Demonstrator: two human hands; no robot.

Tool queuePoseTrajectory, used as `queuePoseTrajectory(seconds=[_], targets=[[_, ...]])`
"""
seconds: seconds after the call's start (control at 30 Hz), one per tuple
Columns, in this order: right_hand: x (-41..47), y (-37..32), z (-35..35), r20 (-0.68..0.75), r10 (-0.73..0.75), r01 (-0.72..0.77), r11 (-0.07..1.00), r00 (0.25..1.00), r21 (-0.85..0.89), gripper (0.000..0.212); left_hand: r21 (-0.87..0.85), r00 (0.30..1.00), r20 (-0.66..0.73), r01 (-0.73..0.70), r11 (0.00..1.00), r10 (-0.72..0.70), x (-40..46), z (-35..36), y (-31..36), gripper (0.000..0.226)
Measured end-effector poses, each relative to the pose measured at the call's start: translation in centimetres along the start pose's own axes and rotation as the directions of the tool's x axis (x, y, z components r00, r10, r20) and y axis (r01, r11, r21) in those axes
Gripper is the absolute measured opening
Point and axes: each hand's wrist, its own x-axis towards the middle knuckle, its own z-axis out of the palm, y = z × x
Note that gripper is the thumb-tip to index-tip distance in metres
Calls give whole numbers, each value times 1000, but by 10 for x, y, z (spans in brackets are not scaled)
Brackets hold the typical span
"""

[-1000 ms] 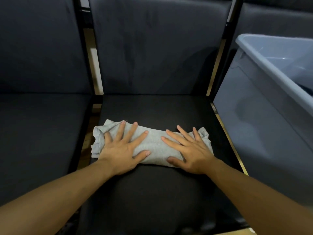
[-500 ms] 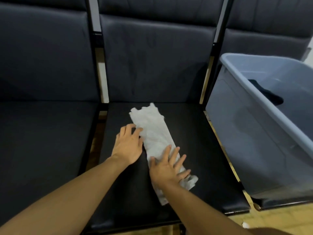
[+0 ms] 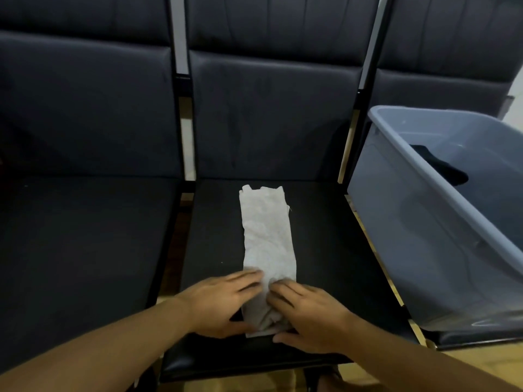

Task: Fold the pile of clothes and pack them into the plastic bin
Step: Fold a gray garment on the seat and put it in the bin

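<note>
Head view, cloth: We are looking down at a pale grey cloth (image 3: pixel 267 244) folded into a long narrow strip, lying lengthwise on the middle seat (image 3: pixel 325 250) at the centre of the frame, its far end pointing at the seat back and its near end under our hands.

Head view, left hand: Our left hand (image 3: pixel 223 304) is resting at lower centre on the strip's near left edge, fingers mostly straight and laid over the fabric. We judge it is holding that end flat so the strip does not skew.

Head view, right hand: Our right hand (image 3: pixel 308 315) is sitting just beside the left, fingers bent onto the bunched near end of the cloth. Whether they are pinching it or only pressing it down, we cannot tell.

Head view, bin: The grey plastic bin (image 3: pixel 424 250) is standing on the right-hand seat, filling the right of the frame just beside our working seat, likely so a finished piece can go straight in. A dark garment (image 3: pixel 441 171) is already lying inside.

Step in hand: We are probably getting ready to fold the near end up toward the far end, shortening the strip to fit the bin.

Risk: The crumpled near end may be making the fold uneven.
</note>
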Motion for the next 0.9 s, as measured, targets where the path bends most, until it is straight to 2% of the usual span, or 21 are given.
queuePoseTrajectory(seconds=[0.07,0.13,0.2,0.27,0.33,0.43,0.5,0.53,0.6,0.67,0.73,0.8,0.9], targets=[[2,4,7,-31,-43,42,998,999,-38,52,5,998,54,39,999,-39,7,5,10,98],[2,6,13,-41,-82,78,993,996,-87,51,24,995,78,66,998,-68,11,6,17,101],[2,8,18,-67,-109,102,989,992,-106,53,64,995,59,73,995,-77,14,3,23,97],[3,7,20,-118,-82,73,994,990,-76,46,90,995,42,81,993,-85,15,0,30,94],[6,4,11,-115,31,-22,997,993,77,39,121,995,18,96,988,-99,17,-4,37,96],[11,-1,-24,37,160,-164,928,986,334,22,101,992,-80,106,989,-98,17,-1,43,96],[11,-5,-46,131,156,-198,878,979,436,7,78,985,-172,43,996,-29,13,8,42,71],[11,-7,-54,170,130,-198,848,977,491,7,71,973,-229,17,997,0,10,10,43,58],[8,-5,-67,208,101,-208,776,973,595,9,-129,982,-184,8,992,-32,4,-2,45,38],[7,3,-75,198,126,-230,686,972,690,15,-363,993,-74,63,929,-97,1,-17,43,18],[11,20,-83,136,186,-226,644,973,731,20,-520,973,-119,107,847,-196,7,-31,36,27],[21,40,-89,95,291,-257,590,952,765,25,-696,937,-161,116,709,-311,19,-42,25,34],[45,72,-89,60,477,-321,489,877,811,31,-816,884,-155,136,561,-440,53,-48,4,26]])
